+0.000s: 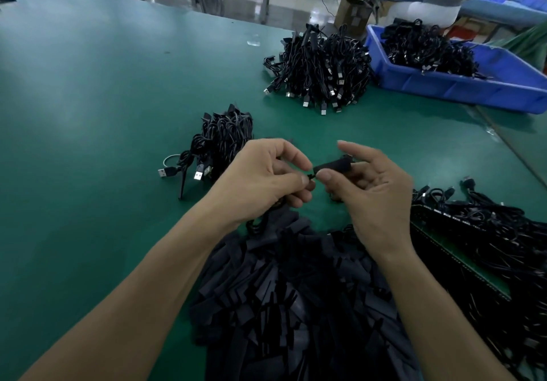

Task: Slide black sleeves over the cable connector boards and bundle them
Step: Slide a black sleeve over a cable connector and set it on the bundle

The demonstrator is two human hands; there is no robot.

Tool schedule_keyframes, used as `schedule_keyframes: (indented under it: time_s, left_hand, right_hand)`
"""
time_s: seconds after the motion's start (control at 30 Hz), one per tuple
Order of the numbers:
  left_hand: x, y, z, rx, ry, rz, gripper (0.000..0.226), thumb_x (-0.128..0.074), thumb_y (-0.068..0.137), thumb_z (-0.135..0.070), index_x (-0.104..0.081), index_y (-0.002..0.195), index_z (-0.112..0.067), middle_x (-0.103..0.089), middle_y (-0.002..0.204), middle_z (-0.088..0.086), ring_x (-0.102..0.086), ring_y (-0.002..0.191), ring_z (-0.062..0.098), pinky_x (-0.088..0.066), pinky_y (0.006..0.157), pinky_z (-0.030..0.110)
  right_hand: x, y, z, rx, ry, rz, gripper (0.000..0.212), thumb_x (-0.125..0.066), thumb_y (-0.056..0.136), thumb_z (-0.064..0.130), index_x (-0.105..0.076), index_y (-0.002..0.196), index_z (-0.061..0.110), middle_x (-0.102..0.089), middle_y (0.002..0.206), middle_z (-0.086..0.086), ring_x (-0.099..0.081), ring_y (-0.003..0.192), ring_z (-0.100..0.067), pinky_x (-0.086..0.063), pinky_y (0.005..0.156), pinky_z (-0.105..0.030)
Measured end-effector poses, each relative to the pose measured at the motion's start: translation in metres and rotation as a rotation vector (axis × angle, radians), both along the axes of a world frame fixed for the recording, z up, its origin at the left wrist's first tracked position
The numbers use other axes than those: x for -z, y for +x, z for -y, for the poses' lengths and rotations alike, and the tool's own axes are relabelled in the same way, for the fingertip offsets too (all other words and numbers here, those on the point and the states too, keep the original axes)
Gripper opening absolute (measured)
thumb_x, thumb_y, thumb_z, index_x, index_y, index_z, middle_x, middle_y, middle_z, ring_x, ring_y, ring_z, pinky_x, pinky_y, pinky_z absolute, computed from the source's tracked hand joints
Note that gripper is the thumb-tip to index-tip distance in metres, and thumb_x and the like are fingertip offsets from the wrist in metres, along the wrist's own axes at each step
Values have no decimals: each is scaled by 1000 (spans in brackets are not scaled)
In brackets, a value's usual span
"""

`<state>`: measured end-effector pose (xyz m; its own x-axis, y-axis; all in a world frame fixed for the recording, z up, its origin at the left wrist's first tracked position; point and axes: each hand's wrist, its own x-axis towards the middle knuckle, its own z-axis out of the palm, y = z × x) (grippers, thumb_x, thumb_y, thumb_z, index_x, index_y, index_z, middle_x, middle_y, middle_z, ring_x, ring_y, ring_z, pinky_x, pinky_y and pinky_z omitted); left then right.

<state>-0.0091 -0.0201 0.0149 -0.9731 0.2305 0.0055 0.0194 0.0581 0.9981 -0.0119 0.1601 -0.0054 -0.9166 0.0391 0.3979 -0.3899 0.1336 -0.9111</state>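
On the green counter (88,99), left of centre, lies a small bundle of black cables (220,144) with its metal USB plugs pointing toward the counter's near-left edge. Just right of it the left hand (266,179) hangs above the surface, its thumb and forefinger pinched on a tiny black cable end (310,177). That piece is too small to make out clearly and may be the tip of a connector board. Below both wrists, against the near edge, sprawls a heap of flat black sleeves (290,292).

One black sleeve (333,166) is held in the air between the hands. Its long axis runs nearly left to right, rising slightly to the right, and its left mouth points at the pinched cable end, touching or almost touching it. The right hand (373,191) grips this sleeve between thumb and curled fingers, with the index finger stretched out above it.

Toward the far edge sits a larger bundle of cables (319,67), plugs fanned toward the viewer. Loose cables on green boards (488,247) lie along the right edge, and a blue bin (461,81) holding more cables stands at the far-right corner.
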Motion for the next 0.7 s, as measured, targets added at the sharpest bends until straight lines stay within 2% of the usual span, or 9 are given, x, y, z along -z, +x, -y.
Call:
schedule_keyframes:
  time_s: [0.17, 0.33, 0.57, 0.7]
  left_hand:
    - [5, 1, -3, -39, -17, -68, 17, -65, 92, 5, -54, 92, -8, -76, 76, 12, -75, 69, 22, -58, 62, 26]
    - [8, 2, -9, -42, -44, -114, 22, -67, 92, 3, -50, 89, -12, -76, 75, 10, -75, 70, 25, -58, 65, 28]
    - [11, 1, -9, -81, -38, -155, 26, -66, 91, 4, -50, 83, -15, -74, 69, 8, -75, 68, 26, -60, 65, 34]
    - [11, 1, -7, -53, -14, -127, 22, -67, 92, 3, -52, 87, -13, -74, 71, 8, -75, 70, 25, -60, 66, 32]
  right_hand:
    - [7, 10, 12, 165, -150, -10, 28, -78, 84, 11, -70, 104, 28, -76, 83, 3, -74, 72, -17, -57, 65, -21]
    - [7, 15, 15, 189, -123, -10, 29, -78, 81, 25, -69, 109, 31, -77, 88, 6, -74, 75, -13, -59, 71, -23]
    - [9, 14, 20, 153, -77, -4, 37, -80, 83, 21, -68, 111, 41, -77, 90, 9, -75, 85, -13, -59, 82, -30]
    - [7, 12, 22, 116, -36, 12, 34, -77, 85, 23, -65, 109, 43, -76, 86, 12, -74, 81, -9, -59, 78, -30]
